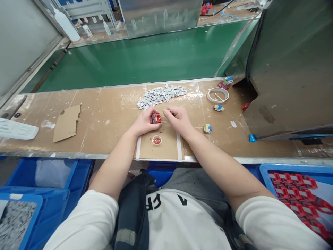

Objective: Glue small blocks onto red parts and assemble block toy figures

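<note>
My left hand (pixel 146 122) is closed around a small red and grey plastic part (pixel 156 118), which looks like a toy piece, over the middle of the bench. From the right, my right hand (pixel 178 119) pinches a thin pale stick (pixel 163 116), its tip at the red part. A small round cup of red liquid (pixel 156 140) stands below the hands on a cardboard sheet (pixel 170 147) edged with white tape. Beyond the hands lies a pile of small grey flat pieces (pixel 161 96).
On the right lie a tape roll (pixel 218 95) and small blue, yellow and white parts (pixel 207 128). A torn cardboard piece (pixel 67 123) lies left. A green conveyor belt (pixel 145 62) runs behind the bench. Blue crates stand below, one with red parts (pixel 299 194). A metal panel (pixel 293 69) rises at right.
</note>
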{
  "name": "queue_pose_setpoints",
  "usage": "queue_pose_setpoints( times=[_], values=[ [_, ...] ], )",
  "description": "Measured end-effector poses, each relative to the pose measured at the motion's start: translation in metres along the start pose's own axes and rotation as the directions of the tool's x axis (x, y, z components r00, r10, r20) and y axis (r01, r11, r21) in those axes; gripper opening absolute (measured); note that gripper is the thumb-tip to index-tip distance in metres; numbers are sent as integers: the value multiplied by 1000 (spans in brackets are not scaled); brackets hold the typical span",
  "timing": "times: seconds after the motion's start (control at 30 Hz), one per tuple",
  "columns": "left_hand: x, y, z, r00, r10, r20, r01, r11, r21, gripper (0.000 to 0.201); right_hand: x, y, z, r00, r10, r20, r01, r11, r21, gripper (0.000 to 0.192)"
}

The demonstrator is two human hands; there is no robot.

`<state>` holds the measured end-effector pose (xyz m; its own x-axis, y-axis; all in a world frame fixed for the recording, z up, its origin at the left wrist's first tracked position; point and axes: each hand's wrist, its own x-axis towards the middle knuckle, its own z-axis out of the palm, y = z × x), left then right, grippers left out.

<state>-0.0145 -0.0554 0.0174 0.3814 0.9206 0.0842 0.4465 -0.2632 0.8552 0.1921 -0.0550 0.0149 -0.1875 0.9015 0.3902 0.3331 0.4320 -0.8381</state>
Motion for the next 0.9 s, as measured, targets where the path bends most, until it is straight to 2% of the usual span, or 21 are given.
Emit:
queue_pose_setpoints(
  times=[0.2, 0.7, 0.9],
  values=[
    [1, -3, 0, 1000, 15, -1, -15, 1000, 12, 40, 0, 0, 0, 999, 1, 50, -1, 1000, 1, 49],
    [1, -3, 0, 1000, 12, -4, -12, 1000, -6, 41, -1, -2, -1, 1000, 3, 27, -1, 996, -94, 48],
    [0, -2, 0, 1000, 5, -4, -5, 1000, 5, 39, -1, -5, -1, 998, 11, 69, 0, 988, -156, 48]
  ],
)
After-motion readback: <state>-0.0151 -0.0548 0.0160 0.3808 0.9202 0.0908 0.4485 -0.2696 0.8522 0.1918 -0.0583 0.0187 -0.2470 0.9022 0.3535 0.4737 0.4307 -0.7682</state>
